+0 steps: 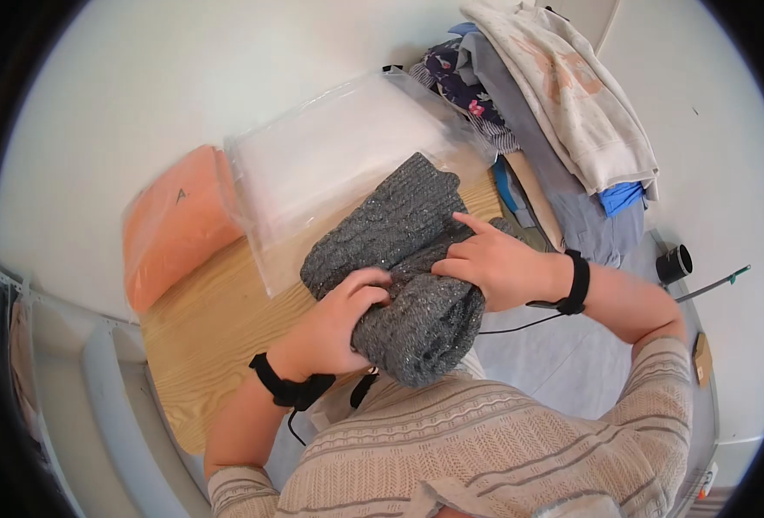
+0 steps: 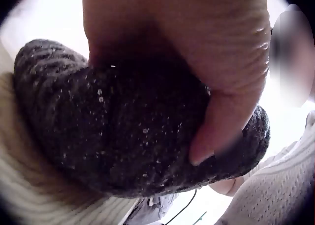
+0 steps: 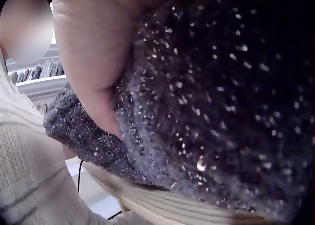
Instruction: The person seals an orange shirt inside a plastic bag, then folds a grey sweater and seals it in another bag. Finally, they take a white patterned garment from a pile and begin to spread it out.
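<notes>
A dark grey, sparkly cable-knit garment [image 1: 378,220], rolled into a thick bundle, lies at the front edge of the table in the head view. My left hand [image 1: 334,319] grips its near roll from the left, with the fingertips tucked into the fold. From the right, my right hand [image 1: 494,263] holds the same roll, its index finger pointing out along the knit. In the left wrist view the thumb [image 2: 221,131] presses on the knit [image 2: 128,136]. The right wrist view shows that thumb [image 3: 101,106] against the glittery fabric [image 3: 206,111].
Behind the bundle, a large clear plastic bag [image 1: 313,147] lies flat on the wooden table [image 1: 201,345]. An orange item in a clear bag [image 1: 183,224] sits at the left. Clothes are piled at the right, with a cream printed sweatshirt [image 1: 572,95] on top. A black cylinder [image 1: 674,263] stands farther right.
</notes>
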### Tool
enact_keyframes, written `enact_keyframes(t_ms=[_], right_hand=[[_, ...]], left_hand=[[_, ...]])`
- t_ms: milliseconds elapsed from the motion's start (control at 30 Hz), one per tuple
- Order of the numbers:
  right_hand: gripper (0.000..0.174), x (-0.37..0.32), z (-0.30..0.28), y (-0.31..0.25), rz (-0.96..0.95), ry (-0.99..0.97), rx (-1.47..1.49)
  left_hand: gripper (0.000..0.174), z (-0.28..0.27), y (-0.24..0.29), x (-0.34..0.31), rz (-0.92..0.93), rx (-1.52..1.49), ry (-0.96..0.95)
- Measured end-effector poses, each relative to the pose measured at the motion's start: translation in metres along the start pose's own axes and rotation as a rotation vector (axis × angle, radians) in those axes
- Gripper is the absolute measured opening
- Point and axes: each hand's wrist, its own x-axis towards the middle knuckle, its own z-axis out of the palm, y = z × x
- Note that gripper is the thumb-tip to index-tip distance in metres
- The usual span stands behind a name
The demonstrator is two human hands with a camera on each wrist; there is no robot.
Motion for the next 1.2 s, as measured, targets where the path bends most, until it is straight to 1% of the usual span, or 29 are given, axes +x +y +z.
enact_keyframes(t_ms=[33, 67, 100, 133, 167, 233, 267, 333, 367, 400, 433, 500, 533, 567, 633, 667, 733, 767, 833, 867, 933, 967, 1033, 1067, 1133, 1167, 1200], right_hand=[[0.047, 0.005, -0.003, 0.003, -0.035, -0.039, 0.042], [0.047, 0.01, -0.005, 0.006, -0.071, -0.081, 0.087], [0.047, 0.016, -0.009, 0.008, -0.082, -0.096, 0.09], [0.048, 0.023, -0.013, 0.008, -0.121, -0.162, 0.121], [0.048, 0.03, -0.018, 0.008, -0.162, -0.228, 0.148], [0.047, 0.043, -0.026, 0.011, -0.205, -0.291, 0.121], [0.045, 0.051, -0.031, 0.013, -0.234, -0.34, 0.094], [0.044, 0.069, -0.042, 0.018, -0.269, -0.395, 0.071], [0.043, 0.078, -0.049, 0.022, -0.291, -0.437, 0.052], [0.042, 0.093, -0.055, 0.023, -0.213, -0.619, 0.04], [0.042, 0.105, -0.055, 0.029, -0.215, -0.628, 0.038], [0.043, 0.126, -0.048, 0.043, -0.469, -0.447, 0.017], [0.056, 0.137, -0.044, 0.048, -0.426, -0.606, -0.027], [0.056, 0.148, -0.038, 0.053, -0.43, -0.609, -0.026], [0.078, 0.171, -0.025, 0.059, -0.433, -0.736, -0.118], [0.078, 0.18, -0.019, 0.062, -0.44, -0.739, -0.115], [0.09, 0.193, -0.008, 0.069, -0.324, -0.91, 0.048], [0.09, 0.197, -0.003, 0.071, -0.331, -0.916, 0.049], [0.091, 0.203, 0.007, 0.074, -0.278, -1.064, 0.021], [0.091, 0.203, 0.011, 0.077, -0.281, -1.068, 0.027], [0.079, 0.202, 0.017, 0.082, -0.316, -1.057, 0.026], [0.079, 0.205, 0.022, 0.083, -0.314, -1.057, 0.025], [0.066, 0.209, 0.03, 0.086, -0.246, -1.24, 0.071], [0.066, 0.208, 0.031, 0.086, -0.239, -1.238, 0.066], [0.055, 0.203, 0.033, 0.088, -0.354, -1.075, 0.035], [0.055, 0.202, 0.031, 0.086, -0.347, -1.078, 0.032], [0.056, 0.202, 0.029, 0.083, -0.298, -1.133, 0.162]], left_hand=[[0.068, 0.001, 0.005, 0.0, 0.073, 0.066, 0.083], [0.068, -0.002, 0.008, -0.001, 0.066, 0.062, 0.093], [0.072, -0.004, 0.011, -0.001, 0.003, 0.191, 0.033], [0.075, -0.006, 0.012, -0.001, -0.062, 0.317, -0.028], [0.075, -0.009, 0.011, 0.0, -0.074, 0.31, -0.013], [0.075, -0.018, 0.005, 0.007, -0.131, 0.174, -0.183], [0.075, -0.021, 0.002, 0.011, -0.137, 0.17, -0.169], [0.078, -0.025, -0.005, 0.018, -0.286, -0.113, -0.342], [0.078, -0.023, -0.011, 0.018, -0.29, -0.12, -0.332], [0.072, -0.02, -0.018, 0.018, -0.257, -0.21, -0.312], [0.068, -0.018, -0.023, 0.019, -0.22, -0.3, -0.292], [0.065, -0.015, -0.03, 0.019, -0.23, -0.369, -0.267], [0.062, -0.014, -0.032, 0.019, -0.245, -0.431, -0.25], [0.062, -0.013, -0.034, 0.02, -0.247, -0.433, -0.245], [0.061, -0.009, -0.037, 0.02, -0.299, -0.358, -0.278], [0.061, -0.01, -0.035, 0.02, -0.305, -0.362, -0.274], [0.065, -0.012, -0.028, 0.019, -0.329, -0.331, -0.212], [0.065, -0.008, -0.029, 0.019, -0.334, -0.336, -0.206], [0.067, -0.001, -0.033, 0.016, -0.262, -0.322, -0.126], [0.067, 0.0, -0.033, 0.015, -0.266, -0.329, -0.126], [0.067, 0.0, -0.032, 0.014, -0.274, -0.32, -0.118], [0.067, -0.001, -0.03, 0.013, -0.272, -0.321, -0.119], [0.068, -0.004, -0.026, 0.012, -0.296, -0.274, -0.126], [0.068, -0.003, -0.026, 0.011, -0.288, -0.272, -0.127], [0.067, 0.001, -0.026, 0.009, -0.272, -0.195, -0.103], [0.067, 0.001, -0.024, 0.009, -0.264, -0.196, -0.103], [0.066, 0.0, -0.021, 0.009, -0.267, -0.165, -0.114]])
